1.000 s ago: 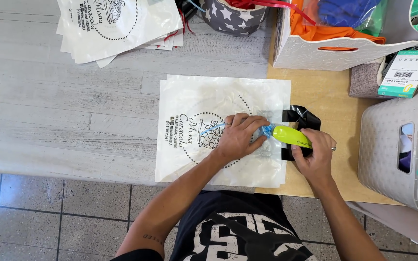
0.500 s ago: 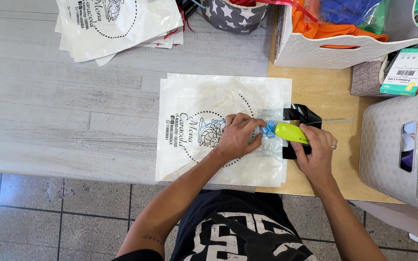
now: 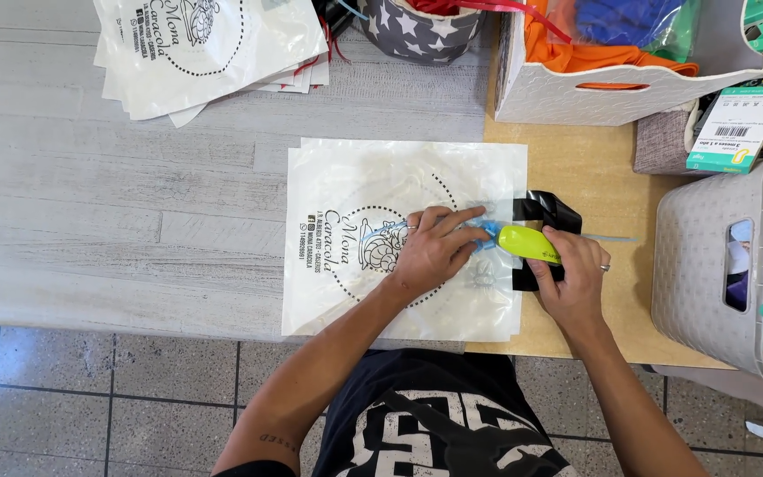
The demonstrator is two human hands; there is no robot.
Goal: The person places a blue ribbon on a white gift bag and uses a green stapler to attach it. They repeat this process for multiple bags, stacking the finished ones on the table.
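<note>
A left hand (image 3: 434,247) is pressing flat a limp, slippery bag (image 3: 373,190) while the right hand (image 3: 569,269) is gripping a rigid, light-looking stapler (image 3: 527,243) at the bag's edge.

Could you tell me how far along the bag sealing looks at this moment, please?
Done: something blue already sits inside the flat white bag, and its black flap is folded over. In hand: the left hand presses the bag down while the right hand holds the green stapler at the flap. Left: a stack of printed bags lies untouched.
</note>
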